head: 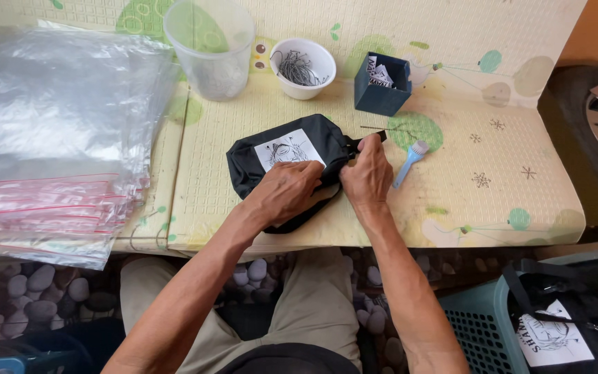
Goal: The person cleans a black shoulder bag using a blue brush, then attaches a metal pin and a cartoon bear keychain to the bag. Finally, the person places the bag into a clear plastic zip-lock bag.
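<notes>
A small black fabric pouch (264,156) with a white printed patch lies on the pale patterned mat (493,187). My left hand (286,190) presses on its near side, fingers curled over the fabric. My right hand (367,173) pinches the pouch's right end, where a thin black strap or zipper pull sticks out. Both hands touch each other over the pouch. A light blue brush (410,159) lies just right of my right hand.
A stack of clear zip bags (50,131) lies at left. Behind the pouch stand a clear plastic cup (210,48), a white bowl of thin wire pieces (304,66) and a dark blue box of tags (382,83). A teal basket (482,325) with black pouches sits lower right.
</notes>
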